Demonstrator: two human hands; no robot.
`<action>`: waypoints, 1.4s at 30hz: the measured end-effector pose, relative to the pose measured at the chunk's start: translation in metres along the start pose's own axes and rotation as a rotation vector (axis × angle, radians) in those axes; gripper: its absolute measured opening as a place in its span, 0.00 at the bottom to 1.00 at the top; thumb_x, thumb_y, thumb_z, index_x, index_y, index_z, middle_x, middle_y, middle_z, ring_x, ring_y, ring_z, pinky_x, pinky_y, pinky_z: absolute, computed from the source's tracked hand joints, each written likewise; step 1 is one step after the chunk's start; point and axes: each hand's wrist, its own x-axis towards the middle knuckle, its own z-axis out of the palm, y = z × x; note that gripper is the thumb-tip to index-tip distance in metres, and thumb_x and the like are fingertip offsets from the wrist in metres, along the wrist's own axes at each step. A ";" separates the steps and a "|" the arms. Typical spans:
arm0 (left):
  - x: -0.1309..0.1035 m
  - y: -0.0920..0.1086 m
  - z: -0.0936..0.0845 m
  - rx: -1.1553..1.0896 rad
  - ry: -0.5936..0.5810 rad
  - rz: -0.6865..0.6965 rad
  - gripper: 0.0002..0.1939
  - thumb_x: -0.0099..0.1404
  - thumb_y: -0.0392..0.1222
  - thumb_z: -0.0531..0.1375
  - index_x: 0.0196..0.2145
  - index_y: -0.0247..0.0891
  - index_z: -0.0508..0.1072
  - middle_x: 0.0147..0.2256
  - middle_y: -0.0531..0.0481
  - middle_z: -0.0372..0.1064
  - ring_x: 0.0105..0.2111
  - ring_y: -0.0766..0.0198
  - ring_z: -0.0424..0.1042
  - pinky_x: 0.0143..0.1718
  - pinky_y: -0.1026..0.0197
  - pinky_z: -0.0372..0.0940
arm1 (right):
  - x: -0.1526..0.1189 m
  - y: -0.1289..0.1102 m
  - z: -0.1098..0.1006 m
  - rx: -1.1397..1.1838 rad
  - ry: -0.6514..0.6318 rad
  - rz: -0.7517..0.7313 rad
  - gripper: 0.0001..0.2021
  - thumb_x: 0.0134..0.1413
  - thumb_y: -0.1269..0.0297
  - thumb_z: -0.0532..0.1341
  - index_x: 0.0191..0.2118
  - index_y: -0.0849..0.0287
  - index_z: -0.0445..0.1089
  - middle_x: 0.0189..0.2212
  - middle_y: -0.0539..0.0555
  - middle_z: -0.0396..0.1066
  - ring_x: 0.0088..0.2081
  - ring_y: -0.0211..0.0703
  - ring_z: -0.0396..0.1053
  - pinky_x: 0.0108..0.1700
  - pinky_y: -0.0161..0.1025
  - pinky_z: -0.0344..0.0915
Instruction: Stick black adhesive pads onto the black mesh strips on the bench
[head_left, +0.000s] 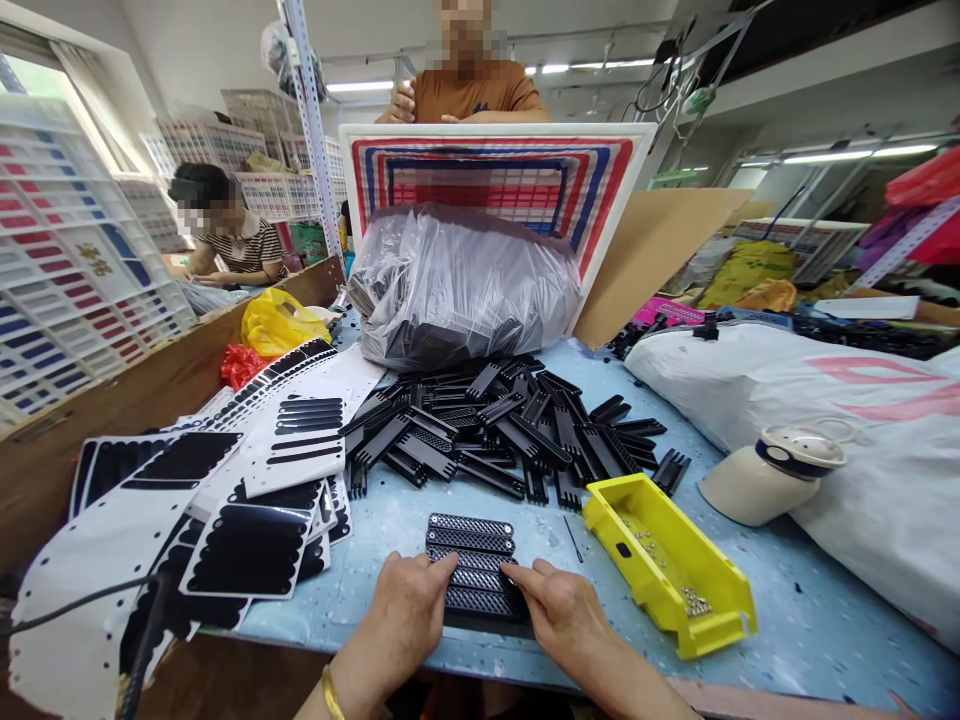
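Note:
Several black textured strips lie side by side in a block near the table's front edge. My left hand pinches the left end of one strip between thumb and finger. At the right end, my right hand presses its fingertips together on the same block. Small round metal pieces show at the ends of the upper strips. Behind the block spreads a loose pile of black plastic parts. Right of my right hand, a yellow bin holds small metal pieces, and a thin dark rod lies beside it.
White sheets with black stickers cover the left side. A filled clear bag rests in a tipped crate at the back. A cream flask and a large white sack are on the right. Two other people are beyond.

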 end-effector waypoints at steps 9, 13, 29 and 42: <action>-0.001 -0.003 0.006 0.009 0.080 0.040 0.23 0.64 0.30 0.51 0.52 0.45 0.73 0.30 0.47 0.75 0.29 0.53 0.75 0.33 0.52 0.66 | -0.009 0.014 0.016 0.195 0.176 0.009 0.22 0.64 0.71 0.45 0.53 0.62 0.73 0.37 0.59 0.78 0.36 0.47 0.77 0.38 0.40 0.72; -0.002 -0.005 0.010 0.022 0.156 0.070 0.22 0.63 0.29 0.52 0.50 0.44 0.74 0.29 0.48 0.74 0.27 0.55 0.75 0.31 0.54 0.65 | -0.005 0.005 0.011 0.057 0.088 -0.038 0.24 0.61 0.75 0.46 0.54 0.60 0.73 0.30 0.57 0.76 0.30 0.48 0.76 0.32 0.40 0.70; -0.003 -0.005 0.017 0.016 0.178 0.075 0.22 0.65 0.30 0.50 0.51 0.44 0.74 0.30 0.47 0.74 0.28 0.56 0.74 0.31 0.56 0.64 | -0.016 0.021 0.018 0.048 0.023 0.035 0.24 0.59 0.73 0.48 0.55 0.56 0.73 0.33 0.59 0.78 0.34 0.50 0.78 0.37 0.41 0.72; -0.003 -0.011 0.013 0.028 0.219 0.070 0.21 0.63 0.30 0.52 0.50 0.44 0.74 0.27 0.48 0.73 0.25 0.56 0.74 0.30 0.55 0.65 | -0.016 0.018 0.023 0.284 0.091 0.132 0.24 0.64 0.63 0.45 0.56 0.59 0.72 0.43 0.59 0.78 0.42 0.53 0.77 0.44 0.46 0.74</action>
